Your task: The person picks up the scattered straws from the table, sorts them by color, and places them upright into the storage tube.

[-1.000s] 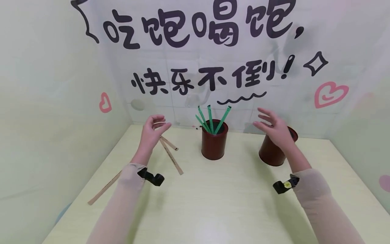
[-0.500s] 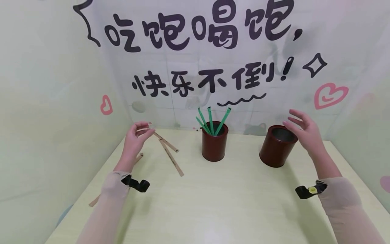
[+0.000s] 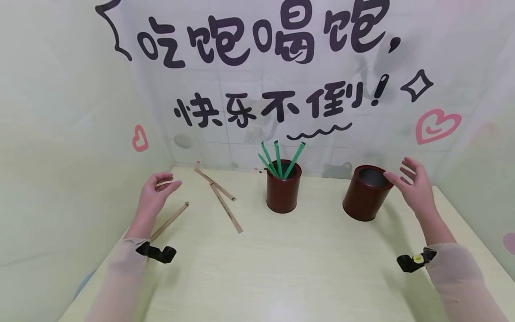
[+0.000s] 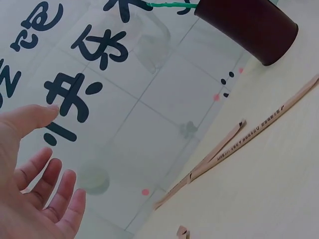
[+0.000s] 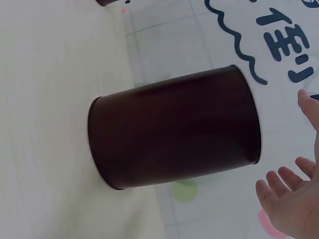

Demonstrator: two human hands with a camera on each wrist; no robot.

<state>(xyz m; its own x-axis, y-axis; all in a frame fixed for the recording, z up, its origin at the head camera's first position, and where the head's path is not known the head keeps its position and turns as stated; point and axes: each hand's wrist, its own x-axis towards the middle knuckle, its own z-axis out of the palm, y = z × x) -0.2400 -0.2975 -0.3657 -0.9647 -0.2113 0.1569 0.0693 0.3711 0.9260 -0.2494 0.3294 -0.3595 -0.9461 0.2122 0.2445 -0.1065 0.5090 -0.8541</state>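
The fingers of my left hand (image 3: 154,194) bend loosely, the thumb spread away from them, and those of my right hand (image 3: 416,188) are just as relaxed, with a wide gap inside each curve. I hold them in the air on either side of the middle cup (image 3: 282,199), which carries green sticks (image 3: 278,161) fanning above its rim.

Right of the middle cup, near my right hand, stands the second dark red cup (image 3: 365,199). From my head my thumb tip overlaps its rim; my right wrist view shows a gap between them.

Left of the middle cup lie a printed brown stick (image 3: 227,209) and a back brown stick (image 3: 217,184), meeting near one end. Farther left, a third brown stick (image 3: 170,220) runs partly behind my wrist.

The table (image 3: 281,268) offers a broad span from the middle cup toward me, between my sleeves, and a narrower one between the cups. Its back edge passes behind the middle cup along the lettered wall (image 3: 241,147); its side edges slant by my forearms.
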